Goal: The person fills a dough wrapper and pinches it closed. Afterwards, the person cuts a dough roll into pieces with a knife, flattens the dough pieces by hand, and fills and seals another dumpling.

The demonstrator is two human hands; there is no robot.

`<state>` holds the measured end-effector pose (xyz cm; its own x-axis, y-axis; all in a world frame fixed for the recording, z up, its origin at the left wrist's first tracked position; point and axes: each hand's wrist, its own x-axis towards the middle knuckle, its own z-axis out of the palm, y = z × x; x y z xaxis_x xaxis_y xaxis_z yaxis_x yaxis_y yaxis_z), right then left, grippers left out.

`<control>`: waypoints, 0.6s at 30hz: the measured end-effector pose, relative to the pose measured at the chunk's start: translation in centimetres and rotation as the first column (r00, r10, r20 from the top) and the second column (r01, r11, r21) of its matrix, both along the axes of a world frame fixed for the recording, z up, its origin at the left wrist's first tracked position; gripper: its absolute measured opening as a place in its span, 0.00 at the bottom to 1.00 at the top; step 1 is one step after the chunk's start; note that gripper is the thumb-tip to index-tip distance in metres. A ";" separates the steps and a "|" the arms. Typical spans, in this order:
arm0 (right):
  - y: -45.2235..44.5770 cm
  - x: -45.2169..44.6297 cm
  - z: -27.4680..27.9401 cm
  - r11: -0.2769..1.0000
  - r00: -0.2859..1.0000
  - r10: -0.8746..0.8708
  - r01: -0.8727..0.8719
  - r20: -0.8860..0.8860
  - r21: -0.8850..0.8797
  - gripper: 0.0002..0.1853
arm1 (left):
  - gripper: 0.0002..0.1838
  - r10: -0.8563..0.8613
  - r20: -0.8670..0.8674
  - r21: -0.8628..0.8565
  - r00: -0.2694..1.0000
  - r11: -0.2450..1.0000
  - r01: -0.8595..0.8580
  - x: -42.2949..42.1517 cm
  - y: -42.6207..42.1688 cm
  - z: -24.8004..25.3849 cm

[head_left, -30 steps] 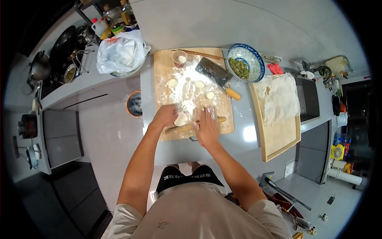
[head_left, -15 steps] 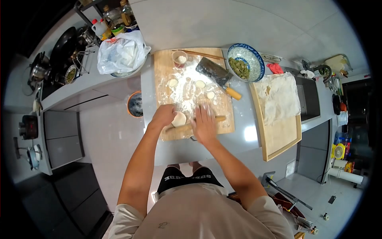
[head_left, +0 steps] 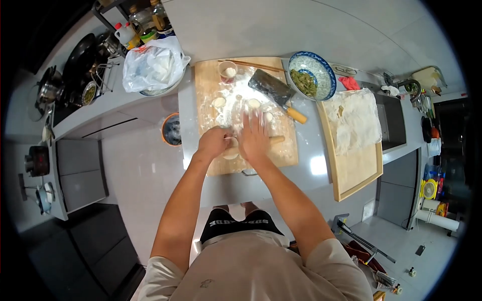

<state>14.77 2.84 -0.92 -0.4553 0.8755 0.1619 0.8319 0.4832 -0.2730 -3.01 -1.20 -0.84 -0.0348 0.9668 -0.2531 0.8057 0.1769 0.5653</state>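
On a floured wooden board [head_left: 203, 100], a flat round of dough [head_left: 230, 155] lies partly under a wooden rolling pin [head_left: 277, 140]. My left hand [head_left: 214, 142] is closed, its fingertips pinching the dough's left edge. My right hand [head_left: 254, 136] lies flat across the pin with its palm down and fingers stretched forward, slightly blurred. Beyond the hands are small dough pieces, one at the left [head_left: 219, 102] and another [head_left: 254, 103] just past my right fingertips. A third piece [head_left: 268, 117] sits beside those fingers.
A cleaver [head_left: 271, 85] with a yellow handle rests at the board's right edge. Behind stand a cup of flour [head_left: 228, 72], chopsticks [head_left: 251, 65] and a blue-patterned bowl [head_left: 331, 83] of green filling. A wooden tray [head_left: 357, 173] with a floury cloth [head_left: 351, 120] lies right.
My right hand has pushed the rolling pin forward, from the near edge of the dough up over it. My left hand has shifted slightly forward and right, staying at the dough's edge.
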 end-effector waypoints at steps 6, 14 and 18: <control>-7.1 4.9 -0.6 0.974 0.999 0.025 -0.015 0.041 -0.227 0.38 | 0.09 0.105 0.180 -0.219 0.978 0.974 -0.064 -2.4 -2.7 -1.9; 3.0 -2.6 -0.6 1.000 1.000 0.001 -0.001 -0.015 -0.006 0.38 | 0.10 0.030 0.008 -0.187 1.000 0.982 -0.028 -1.1 -0.4 0.8; -1.5 0.9 0.5 0.981 0.996 0.045 -0.030 0.075 -0.193 0.37 | 0.10 -0.012 0.008 -0.038 1.000 0.999 0.012 -0.7 -0.9 -1.0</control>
